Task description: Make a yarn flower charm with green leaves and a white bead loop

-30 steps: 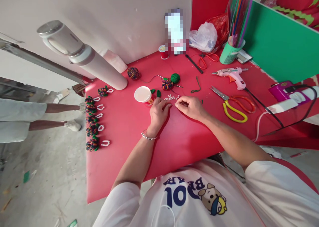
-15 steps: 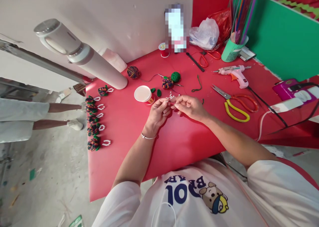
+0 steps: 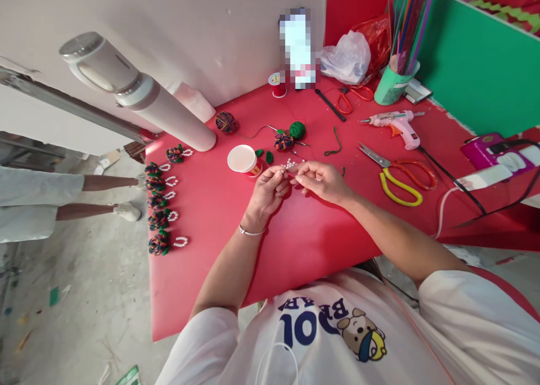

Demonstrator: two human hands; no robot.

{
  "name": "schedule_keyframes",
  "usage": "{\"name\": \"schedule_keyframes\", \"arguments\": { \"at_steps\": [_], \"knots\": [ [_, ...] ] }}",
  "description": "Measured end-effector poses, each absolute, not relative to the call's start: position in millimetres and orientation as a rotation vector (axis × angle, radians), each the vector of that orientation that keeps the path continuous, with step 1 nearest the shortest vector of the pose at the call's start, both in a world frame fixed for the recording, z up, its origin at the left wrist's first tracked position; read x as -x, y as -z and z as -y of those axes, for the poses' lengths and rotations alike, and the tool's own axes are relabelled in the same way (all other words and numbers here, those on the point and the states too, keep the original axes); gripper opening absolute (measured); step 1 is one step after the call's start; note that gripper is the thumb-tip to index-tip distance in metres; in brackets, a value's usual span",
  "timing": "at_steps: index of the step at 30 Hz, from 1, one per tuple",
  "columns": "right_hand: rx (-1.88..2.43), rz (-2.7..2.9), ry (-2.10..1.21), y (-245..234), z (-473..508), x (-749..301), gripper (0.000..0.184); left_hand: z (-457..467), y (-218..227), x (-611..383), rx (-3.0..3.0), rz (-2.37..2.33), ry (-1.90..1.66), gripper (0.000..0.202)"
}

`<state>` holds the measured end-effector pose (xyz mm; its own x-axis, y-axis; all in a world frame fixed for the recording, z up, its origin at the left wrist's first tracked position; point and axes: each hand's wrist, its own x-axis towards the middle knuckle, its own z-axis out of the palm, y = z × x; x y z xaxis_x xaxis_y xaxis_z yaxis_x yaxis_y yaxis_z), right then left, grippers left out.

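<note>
My left hand is closed in a pinch of thumb and forefinger in front of a small heap of white beads. Fingertip to fingertip with it, my right hand pinches too, its other fingers loosely curled. Whatever the two hold is too small to make out. Left of the beads stands a white-topped paper cup. Just beyond lie two green yarn leaves, a multicoloured yarn piece, a green yarn ball and a crochet hook.
Yarn flowers with beaded loops line the left edge. Right are scissors, a glue gun, red-handled pliers and a green cup. A tall white cylinder stands at left; a person's legs show beyond.
Almost nothing differs. Both hands stay pinched together at the same place by the beads, and the objects on the table have not moved.
</note>
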<state>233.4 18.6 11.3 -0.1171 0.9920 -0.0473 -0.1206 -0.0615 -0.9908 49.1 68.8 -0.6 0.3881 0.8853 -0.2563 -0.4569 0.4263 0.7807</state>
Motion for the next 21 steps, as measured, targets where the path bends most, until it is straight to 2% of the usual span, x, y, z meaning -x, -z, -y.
{"name": "schedule_keyframes", "arguments": {
  "at_steps": [21],
  "knots": [
    [1.119,1.237,-1.339,-7.3,-19.5,-234.9,0.029,-68.2,3.6,-49.1,-0.708,-0.762,-0.935,0.037]
  ]
}}
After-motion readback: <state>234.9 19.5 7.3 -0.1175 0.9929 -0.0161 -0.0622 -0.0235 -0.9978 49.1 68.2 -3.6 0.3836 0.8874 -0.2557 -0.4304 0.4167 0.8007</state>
